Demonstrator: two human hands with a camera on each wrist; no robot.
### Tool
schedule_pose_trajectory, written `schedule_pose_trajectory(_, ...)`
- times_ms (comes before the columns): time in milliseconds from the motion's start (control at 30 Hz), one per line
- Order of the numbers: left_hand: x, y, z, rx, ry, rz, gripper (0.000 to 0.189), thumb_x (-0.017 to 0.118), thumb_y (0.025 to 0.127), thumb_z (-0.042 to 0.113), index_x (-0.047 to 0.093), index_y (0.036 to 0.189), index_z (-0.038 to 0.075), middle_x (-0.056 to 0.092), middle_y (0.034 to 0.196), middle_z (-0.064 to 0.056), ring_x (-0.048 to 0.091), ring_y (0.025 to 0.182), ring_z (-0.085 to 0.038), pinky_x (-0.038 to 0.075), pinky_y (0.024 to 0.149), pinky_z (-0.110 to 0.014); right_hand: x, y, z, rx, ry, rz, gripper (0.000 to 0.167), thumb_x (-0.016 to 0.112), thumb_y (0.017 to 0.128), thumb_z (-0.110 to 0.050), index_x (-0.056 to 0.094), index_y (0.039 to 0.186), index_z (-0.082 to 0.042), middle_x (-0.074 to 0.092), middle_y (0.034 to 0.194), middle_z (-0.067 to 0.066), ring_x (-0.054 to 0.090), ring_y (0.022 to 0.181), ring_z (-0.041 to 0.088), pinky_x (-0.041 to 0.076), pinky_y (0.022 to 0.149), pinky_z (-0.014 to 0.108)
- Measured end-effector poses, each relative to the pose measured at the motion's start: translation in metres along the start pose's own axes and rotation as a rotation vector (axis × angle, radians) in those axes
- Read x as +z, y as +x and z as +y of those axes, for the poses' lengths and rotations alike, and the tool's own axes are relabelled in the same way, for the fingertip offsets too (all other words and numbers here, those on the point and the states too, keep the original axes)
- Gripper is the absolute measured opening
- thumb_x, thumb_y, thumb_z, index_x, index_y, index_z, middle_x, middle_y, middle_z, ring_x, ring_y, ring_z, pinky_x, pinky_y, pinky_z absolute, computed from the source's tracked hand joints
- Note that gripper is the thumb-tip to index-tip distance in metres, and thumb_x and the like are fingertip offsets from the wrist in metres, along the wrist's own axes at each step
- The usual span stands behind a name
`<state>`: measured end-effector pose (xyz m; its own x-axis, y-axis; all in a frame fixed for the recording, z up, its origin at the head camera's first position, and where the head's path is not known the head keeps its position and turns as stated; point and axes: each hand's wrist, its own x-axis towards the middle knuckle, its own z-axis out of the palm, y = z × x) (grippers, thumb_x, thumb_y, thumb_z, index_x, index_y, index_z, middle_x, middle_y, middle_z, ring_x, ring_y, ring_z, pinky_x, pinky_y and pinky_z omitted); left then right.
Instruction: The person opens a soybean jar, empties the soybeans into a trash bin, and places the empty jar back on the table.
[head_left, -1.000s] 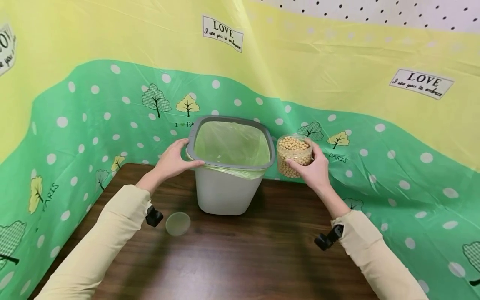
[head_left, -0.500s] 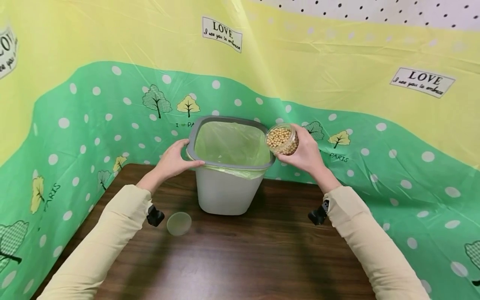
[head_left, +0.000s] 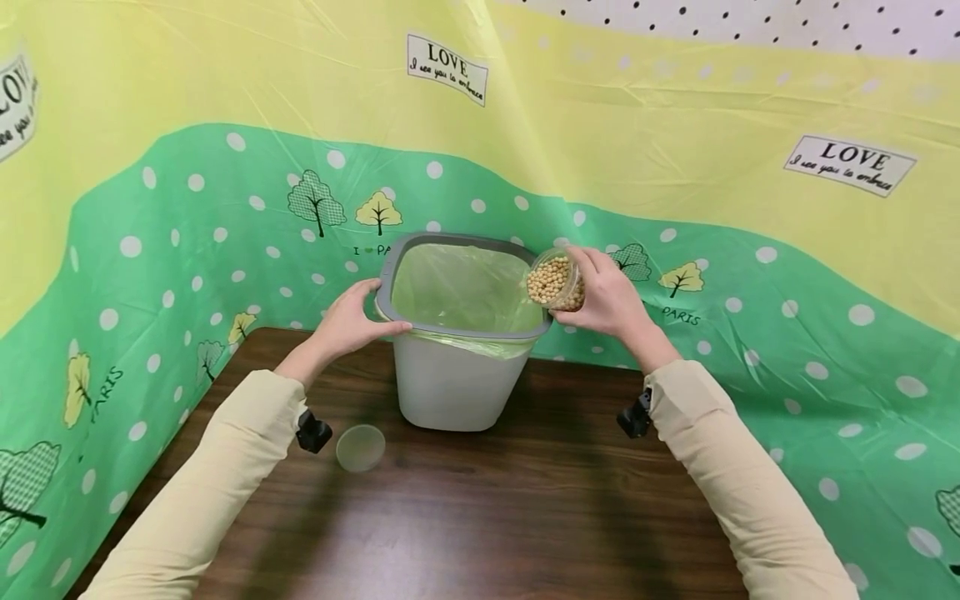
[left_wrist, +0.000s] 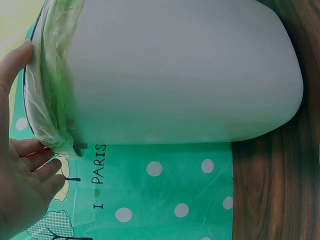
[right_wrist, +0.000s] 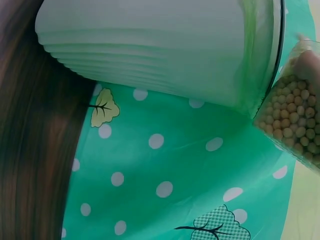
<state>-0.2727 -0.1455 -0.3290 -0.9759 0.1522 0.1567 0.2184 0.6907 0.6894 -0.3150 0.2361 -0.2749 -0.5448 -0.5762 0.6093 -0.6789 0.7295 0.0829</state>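
Note:
A light grey trash can (head_left: 450, 383) with a dark grey rim and a green plastic liner (head_left: 457, 287) stands on the table. My left hand (head_left: 348, 321) holds its left front corner, thumb on the front of the rim and fingers at the side; the left wrist view shows these fingers (left_wrist: 37, 157) against the folded liner. In my right hand (head_left: 607, 292) is a clear jar (head_left: 573, 292) of round, pale tan soybeans (head_left: 549, 282). It is tipped left, its mouth over the can's right rim. The jar's far side is hidden by my fingers.
A round translucent lid (head_left: 361, 448) lies on the dark wood table (head_left: 480, 508), left of the can's base. Behind and on both sides hangs a green and yellow printed sheet (head_left: 247, 192), close to the can's back.
My right hand has moved the jar left and up to the can's right rim and tipped it from upright toward the opening. The left hand stays at the can's corner.

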Motion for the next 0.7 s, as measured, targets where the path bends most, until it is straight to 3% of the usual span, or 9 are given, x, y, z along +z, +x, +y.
schedule_pose_trajectory(233, -0.001, -0.001, 0.000, 0.000, 0.000, 0.005, 0.098, 0.068, 0.070, 0.057, 0.026, 0.142, 0.006, 0.027, 0.145, -0.015, 0.024, 0.133, -0.033, 0.026, 0.102, -0.053, -0.002, 0.005, -0.001, -0.067, -0.086, -0.011, 0.100, 0.084, 0.051, -0.036, 0.039, 0.134, -0.003, 0.050, 0.117, 0.024, 0.048, 0.107, 0.039, 0.042, 0.088, 0.053)
schedule_pose_trajectory(700, 0.001, -0.001, -0.001, -0.006, -0.011, 0.002, 0.100, 0.068, 0.068, 0.060, 0.026, 0.143, 0.008, 0.026, 0.146, -0.014, 0.023, 0.133, -0.033, 0.025, 0.102, -0.054, -0.005, 0.012, -0.005, -0.195, -0.178, -0.010, 0.096, 0.085, 0.051, -0.040, 0.044, 0.129, 0.000, 0.051, 0.117, 0.023, 0.051, 0.103, 0.039, 0.044, 0.084, 0.052)
